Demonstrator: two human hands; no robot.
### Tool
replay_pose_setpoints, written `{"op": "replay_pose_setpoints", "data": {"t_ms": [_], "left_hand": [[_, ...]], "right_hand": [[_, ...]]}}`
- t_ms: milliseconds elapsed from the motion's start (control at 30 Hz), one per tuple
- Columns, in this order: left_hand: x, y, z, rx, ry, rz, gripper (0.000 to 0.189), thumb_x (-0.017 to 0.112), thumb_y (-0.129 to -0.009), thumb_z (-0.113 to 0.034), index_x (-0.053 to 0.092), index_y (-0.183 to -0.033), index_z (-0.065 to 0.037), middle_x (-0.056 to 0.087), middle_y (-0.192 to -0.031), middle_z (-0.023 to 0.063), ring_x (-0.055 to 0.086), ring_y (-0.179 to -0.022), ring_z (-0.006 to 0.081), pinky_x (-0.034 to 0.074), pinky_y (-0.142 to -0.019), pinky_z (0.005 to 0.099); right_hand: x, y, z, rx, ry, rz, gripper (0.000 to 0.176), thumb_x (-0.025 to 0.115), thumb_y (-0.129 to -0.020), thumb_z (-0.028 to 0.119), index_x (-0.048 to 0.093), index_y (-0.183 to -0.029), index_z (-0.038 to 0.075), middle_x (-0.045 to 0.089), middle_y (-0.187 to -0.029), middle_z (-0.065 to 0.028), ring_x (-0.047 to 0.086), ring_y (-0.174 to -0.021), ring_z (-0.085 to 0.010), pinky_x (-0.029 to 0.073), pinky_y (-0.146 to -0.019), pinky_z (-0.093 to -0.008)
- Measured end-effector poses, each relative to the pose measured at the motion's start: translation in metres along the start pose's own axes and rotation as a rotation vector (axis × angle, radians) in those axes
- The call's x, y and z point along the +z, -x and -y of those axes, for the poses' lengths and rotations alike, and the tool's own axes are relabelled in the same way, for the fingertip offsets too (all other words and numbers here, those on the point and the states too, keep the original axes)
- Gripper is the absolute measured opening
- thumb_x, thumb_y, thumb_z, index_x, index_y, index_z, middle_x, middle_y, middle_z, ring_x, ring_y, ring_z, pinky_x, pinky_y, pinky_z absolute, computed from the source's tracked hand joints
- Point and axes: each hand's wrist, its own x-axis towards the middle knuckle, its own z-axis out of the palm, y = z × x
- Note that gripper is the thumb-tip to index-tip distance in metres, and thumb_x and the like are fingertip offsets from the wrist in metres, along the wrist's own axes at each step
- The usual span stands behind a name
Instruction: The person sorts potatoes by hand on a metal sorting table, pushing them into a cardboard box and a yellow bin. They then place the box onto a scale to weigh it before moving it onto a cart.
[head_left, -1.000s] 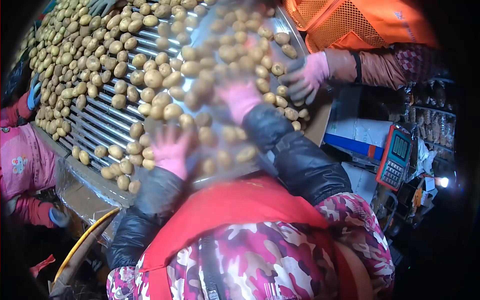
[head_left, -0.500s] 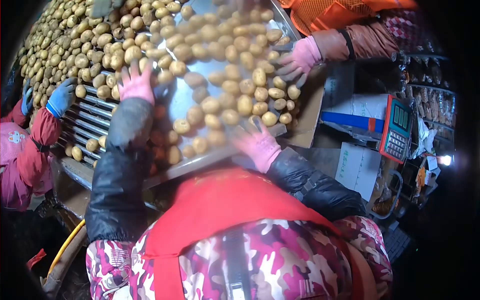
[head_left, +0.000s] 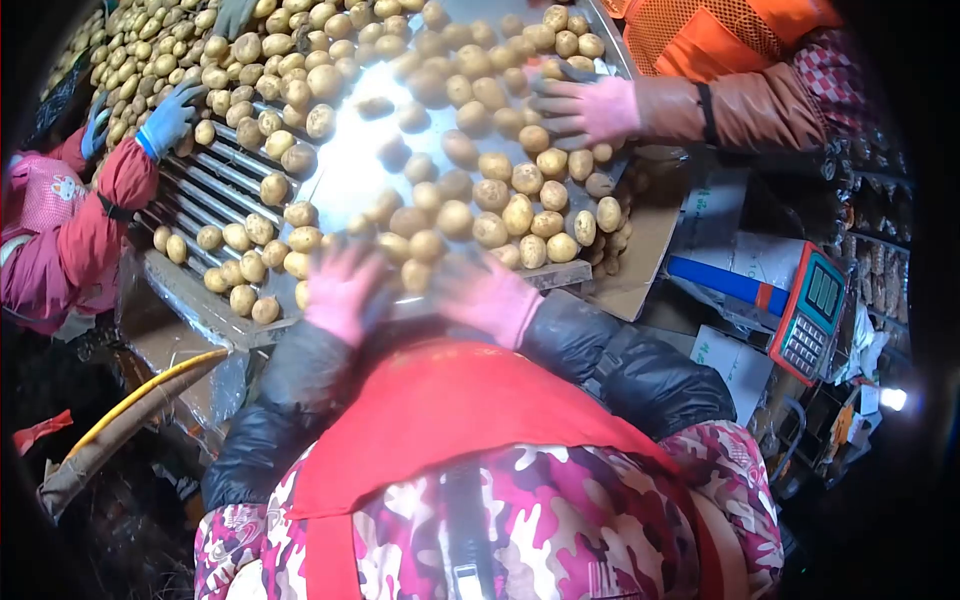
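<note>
My left hand, in a pink glove with grey fingertips, is at the near edge of a metal sorting tray, beside several potatoes. Its blurred fingers are stretched out against them. My right hand, gloved alike, lies a little to the right at the same edge, also blurred, with outstretched fingers close to the potatoes. Neither hand shows a grip on a potato. Many yellow potatoes lie on the right part of the tray, some smeared by motion.
Metal roller bars with potatoes adjoin the tray at left. A co-worker's blue-gloved hand rests there. Another person's pink-gloved hand reaches in from the right. A scale display and cardboard stand at right.
My left hand has come down from the middle of the tray to its near edge, closer to my right hand. More potatoes lie at the near left. The view has shifted slightly.
</note>
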Motion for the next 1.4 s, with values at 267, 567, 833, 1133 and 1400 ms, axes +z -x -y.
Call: {"op": "replay_pose_setpoints", "data": {"t_ms": [267,567,833,1133,1400], "left_hand": [[0.011,0.051,0.056,-0.634,-0.223,-0.239,0.063,0.073,-0.091,-0.038,0.056,-0.147,-0.014,0.043,-0.158,0.0198,0.038,-0.147,0.0411,0.032,-0.121,0.0517],[0.017,0.055,0.059,-0.647,-0.206,-0.291,0.06,0.071,-0.091,-0.038,0.058,-0.144,-0.014,0.046,-0.155,0.0205,0.039,-0.144,0.0441,0.034,-0.118,0.0535],[0.014,0.058,0.052,-0.658,-0.111,-0.473,0.052,0.06,-0.098,-0.029,0.055,-0.147,-0.015,0.046,-0.155,0.0211,0.041,-0.143,0.0428,0.033,-0.119,0.0526],[0.016,0.056,0.051,-0.766,-0.197,-0.379,0.056,0.065,-0.097,-0.034,0.054,-0.148,-0.015,0.042,-0.157,0.024,0.043,-0.142,0.0451,0.035,-0.117,0.0539],[0.009,0.056,0.05,-0.776,-0.188,-0.329,0.058,0.066,-0.097,-0.035,0.052,-0.149,-0.015,0.04,-0.158,0.0235,0.039,-0.144,0.0451,0.034,-0.117,0.0556]], "right_hand": [[-0.013,-0.02,-0.006,-0.064,-0.091,0.061,0.054,0.063,-0.092,0.045,0.058,-0.138,0.018,0.051,-0.151,-0.0117,0.046,-0.142,-0.0309,0.029,-0.119,-0.0606],[-0.042,-0.034,-0.104,0.374,0.196,-0.057,0.06,0.065,-0.092,0.043,0.056,-0.145,0.017,0.049,-0.151,-0.0186,0.041,-0.144,-0.0399,0.033,-0.116,-0.0584],[-0.027,-0.119,-0.017,0.395,0.149,0.185,0.026,0.057,-0.088,0.011,0.067,-0.112,0.013,0.069,-0.105,-0.0092,0.07,-0.098,-0.0276,0.053,-0.086,-0.0473],[-0.045,-0.168,-0.074,0.377,0.223,0.061,0.051,0.064,-0.089,0.047,0.064,-0.133,0.021,0.062,-0.137,-0.0119,0.054,-0.13,-0.0349,0.036,-0.11,-0.0554],[-0.04,-0.066,-0.137,0.816,0.426,-0.165,0.074,0.055,-0.096,0.062,0.045,-0.156,0.02,0.035,-0.164,-0.0199,0.037,-0.148,-0.043,0.022,-0.123,-0.0602]]}}
